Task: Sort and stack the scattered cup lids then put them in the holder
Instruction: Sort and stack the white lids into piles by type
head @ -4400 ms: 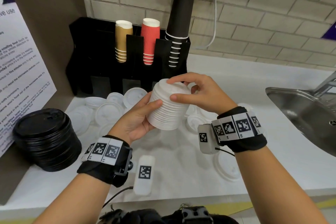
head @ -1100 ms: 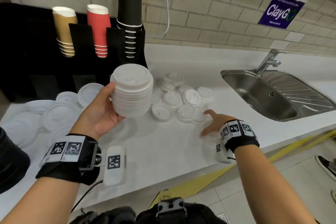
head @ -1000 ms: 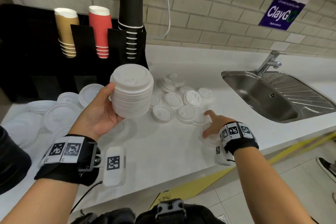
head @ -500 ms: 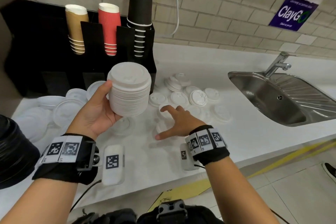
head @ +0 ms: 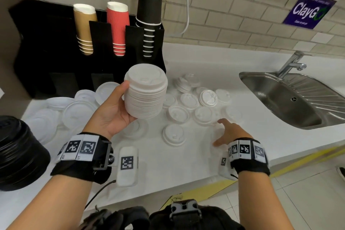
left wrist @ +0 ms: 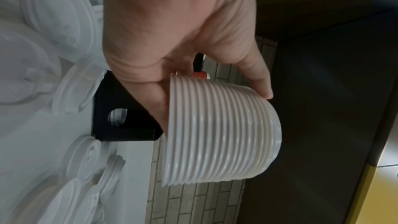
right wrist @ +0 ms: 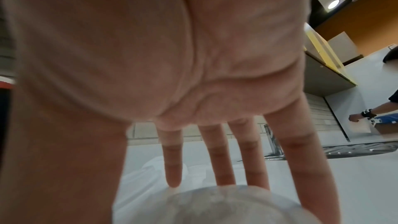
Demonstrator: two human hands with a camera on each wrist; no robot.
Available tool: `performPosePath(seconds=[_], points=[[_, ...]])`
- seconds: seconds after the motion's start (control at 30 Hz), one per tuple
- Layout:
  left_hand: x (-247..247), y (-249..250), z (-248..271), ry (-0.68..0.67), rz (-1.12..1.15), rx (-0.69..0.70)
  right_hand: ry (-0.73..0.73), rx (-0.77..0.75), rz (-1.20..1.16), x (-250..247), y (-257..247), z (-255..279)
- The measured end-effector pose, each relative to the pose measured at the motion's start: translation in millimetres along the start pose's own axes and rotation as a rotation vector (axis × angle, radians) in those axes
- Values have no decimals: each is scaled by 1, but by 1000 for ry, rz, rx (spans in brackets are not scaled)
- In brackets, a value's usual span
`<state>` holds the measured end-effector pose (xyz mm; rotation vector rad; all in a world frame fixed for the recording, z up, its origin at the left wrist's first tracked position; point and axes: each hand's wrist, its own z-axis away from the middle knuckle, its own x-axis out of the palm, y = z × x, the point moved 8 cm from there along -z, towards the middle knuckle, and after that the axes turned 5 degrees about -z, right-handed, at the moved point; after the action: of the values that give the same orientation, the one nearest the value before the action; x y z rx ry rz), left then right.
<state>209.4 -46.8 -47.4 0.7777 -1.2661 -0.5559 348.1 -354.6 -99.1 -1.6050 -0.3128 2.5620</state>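
My left hand (head: 115, 106) grips a tall stack of white cup lids (head: 145, 92), held above the counter in front of the black holder (head: 56, 52). In the left wrist view the thumb and fingers clasp the ribbed stack of lids (left wrist: 219, 135). My right hand (head: 225, 129) hovers low over the counter with straight, spread fingers (right wrist: 221, 163), just above a pale lid (right wrist: 215, 207). Several small white lids (head: 178, 113) lie scattered between the hands, one alone (head: 173, 134) nearer me.
Larger translucent lids (head: 78, 112) lie at the left by the holder. A stack of black lids (head: 18, 151) stands at the far left. Brown, red and black cups (head: 118, 28) fill the holder's top. A steel sink (head: 298, 99) is at the right.
My right hand has moved from the middle of the counter back to the right, leaving a single lid lying where it was. The left hand still holds the stack in place.
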Motion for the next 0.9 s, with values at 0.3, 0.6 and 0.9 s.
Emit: performPosePath(seconds=[0.3, 0.6, 0.9], points=[[5, -14, -2, -65, 67, -50, 145, -372, -427, -52, -50, 49], [16, -28, 0, -193, -73, -119, 163, -894, -910, -68, -169, 107], [21, -32, 4, -275, -141, -143, 241, -1031, -551, -73, -207, 120]])
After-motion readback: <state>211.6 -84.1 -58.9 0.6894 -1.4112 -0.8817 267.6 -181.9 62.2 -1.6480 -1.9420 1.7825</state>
